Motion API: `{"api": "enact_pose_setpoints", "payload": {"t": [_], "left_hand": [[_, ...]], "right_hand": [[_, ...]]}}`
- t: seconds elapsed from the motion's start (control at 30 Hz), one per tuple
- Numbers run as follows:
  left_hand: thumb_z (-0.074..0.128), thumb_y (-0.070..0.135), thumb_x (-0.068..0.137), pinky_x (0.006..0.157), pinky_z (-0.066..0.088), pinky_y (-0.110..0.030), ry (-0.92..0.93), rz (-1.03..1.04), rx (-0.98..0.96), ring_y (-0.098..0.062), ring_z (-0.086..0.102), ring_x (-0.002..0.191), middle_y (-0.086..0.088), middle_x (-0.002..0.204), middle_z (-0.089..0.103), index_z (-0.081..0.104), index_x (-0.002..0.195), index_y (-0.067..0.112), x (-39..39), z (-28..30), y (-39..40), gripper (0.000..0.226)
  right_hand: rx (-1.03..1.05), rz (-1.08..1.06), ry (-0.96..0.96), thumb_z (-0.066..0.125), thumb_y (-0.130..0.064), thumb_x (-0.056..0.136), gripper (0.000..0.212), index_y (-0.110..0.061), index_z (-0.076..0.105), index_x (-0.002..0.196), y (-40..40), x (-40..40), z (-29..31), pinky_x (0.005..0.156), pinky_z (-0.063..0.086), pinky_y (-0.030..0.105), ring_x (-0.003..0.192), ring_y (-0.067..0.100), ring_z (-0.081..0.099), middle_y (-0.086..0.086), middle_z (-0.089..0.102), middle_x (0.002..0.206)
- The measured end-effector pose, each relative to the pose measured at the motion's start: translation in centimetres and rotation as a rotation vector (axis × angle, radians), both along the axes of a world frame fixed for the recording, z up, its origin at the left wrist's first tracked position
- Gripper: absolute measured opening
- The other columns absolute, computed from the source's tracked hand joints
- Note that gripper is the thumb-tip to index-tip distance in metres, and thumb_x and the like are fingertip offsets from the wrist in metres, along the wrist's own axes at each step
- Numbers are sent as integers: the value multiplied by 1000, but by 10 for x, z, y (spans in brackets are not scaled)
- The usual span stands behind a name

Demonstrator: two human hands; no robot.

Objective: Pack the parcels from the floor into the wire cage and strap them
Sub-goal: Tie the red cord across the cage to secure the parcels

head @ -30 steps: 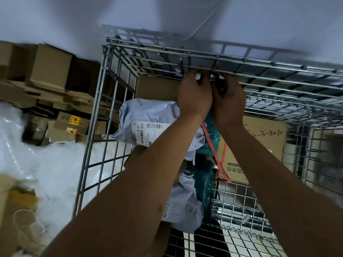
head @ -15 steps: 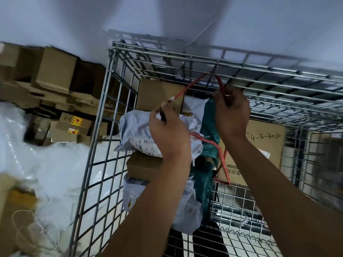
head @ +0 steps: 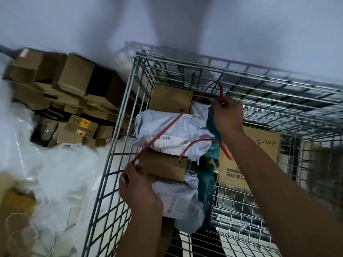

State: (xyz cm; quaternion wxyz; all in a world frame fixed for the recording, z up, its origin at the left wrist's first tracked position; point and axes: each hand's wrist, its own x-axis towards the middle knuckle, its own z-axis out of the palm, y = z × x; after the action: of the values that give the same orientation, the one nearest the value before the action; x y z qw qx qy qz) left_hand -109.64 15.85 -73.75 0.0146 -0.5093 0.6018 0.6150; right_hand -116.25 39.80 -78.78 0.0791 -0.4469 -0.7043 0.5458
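The wire cage [head: 118,115] stands against a white wall and holds stacked parcels: grey poly mailers [head: 167,130], brown cartons [head: 170,100], a green bag [head: 206,180] and a large carton [head: 263,143] at the right. A red strap cord [head: 167,128] loops over a top back wire of the cage. My right hand [head: 227,116] pinches the cord just below that wire. My left hand [head: 138,190] grips the cord's other run low at the cage's left side, pulled taut across the top mailer. A loose cord end curls over the mailer.
Brown cardboard boxes [head: 74,101] are piled on the floor left of the cage. Crumpled clear plastic sheeting [head: 48,175] covers the floor at the lower left, beside a yellow-brown carton [head: 13,203]. A wire shelf panel [head: 239,216] lies low inside the cage at right.
My left hand has drawn the red cord down and left, from the cage's top back wire to its left side. The right hand stayed near the top wire. The view tilted.
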Motion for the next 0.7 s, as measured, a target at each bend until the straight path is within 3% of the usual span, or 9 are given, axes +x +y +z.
{"api": "enact_pose_setpoints", "payload": {"t": [0.07, 0.13, 0.23, 0.3, 0.37, 0.43, 0.5, 0.6, 0.7], "left_hand": [[56, 29, 103, 45, 50, -14, -39, -42, 50, -13, 63, 59, 6, 70, 70, 70, 99, 17, 20, -3, -10, 18], [52, 32, 105, 49, 51, -14, -38, -169, 84, -12, 57, 67, 6, 76, 64, 63, 98, 25, 45, -5, -17, 14], [56, 41, 96, 55, 51, -17, -46, -247, 102, -11, 58, 70, -1, 89, 62, 66, 101, 24, 76, -14, -27, 20], [54, 41, 100, 60, 51, -22, -111, -229, 125, -24, 63, 76, -20, 102, 66, 66, 116, 11, 84, -16, -33, 37], [52, 35, 105, 74, 57, -39, -221, -175, 144, -51, 65, 102, -37, 128, 59, 61, 129, 3, 88, -18, -38, 42], [54, 33, 106, 82, 61, -53, -198, -85, 185, -52, 64, 114, -29, 127, 66, 75, 116, 23, 95, -19, -43, 26], [60, 31, 104, 65, 63, -43, -147, 27, 228, -40, 73, 101, -13, 109, 78, 81, 83, 36, 100, -17, -47, 30], [65, 15, 100, 59, 62, -50, -141, 138, 289, -38, 77, 89, -17, 106, 78, 79, 95, 17, 109, -20, -55, 14], [59, 11, 101, 87, 58, -66, -195, 167, 209, -46, 68, 110, -25, 124, 69, 66, 120, -1, 121, -17, -61, 23]], "right_hand": [[-22, -10, -2, 62, -20, 96, 16, -16, 73, 85, -1, -3, 1, 64, 49, 30, 66, 18, 67, -4, 72, 73], [-23, -9, -3, 62, -19, 95, 19, -17, 71, 79, -6, -2, 5, 60, 49, 30, 60, 16, 64, -4, 72, 70], [-48, -4, -18, 64, -17, 91, 14, -15, 72, 80, -12, 4, 10, 65, 57, 45, 69, 29, 68, 10, 75, 79], [-64, 9, -47, 65, -16, 89, 9, -15, 71, 82, -16, 10, 14, 69, 58, 47, 77, 34, 69, 18, 75, 88], [-57, 24, -83, 65, -16, 87, 10, -15, 69, 77, -21, 19, 18, 64, 54, 42, 71, 27, 64, 17, 73, 83], [-42, 34, -107, 65, -18, 85, 11, -16, 69, 76, -26, 30, 21, 61, 48, 37, 66, 23, 59, 8, 67, 71], [-31, 29, -114, 66, -21, 86, 9, -19, 72, 80, -31, 41, 25, 61, 44, 31, 64, 20, 58, 0, 65, 67], [12, -6, -122, 69, -30, 88, 12, -21, 77, 86, -35, 54, 32, 58, 42, 25, 63, 18, 60, -5, 67, 67], [46, -27, -139, 72, -31, 85, 11, -24, 74, 77, -40, 65, 40, 60, 44, 25, 65, 14, 62, -11, 67, 67]]}}
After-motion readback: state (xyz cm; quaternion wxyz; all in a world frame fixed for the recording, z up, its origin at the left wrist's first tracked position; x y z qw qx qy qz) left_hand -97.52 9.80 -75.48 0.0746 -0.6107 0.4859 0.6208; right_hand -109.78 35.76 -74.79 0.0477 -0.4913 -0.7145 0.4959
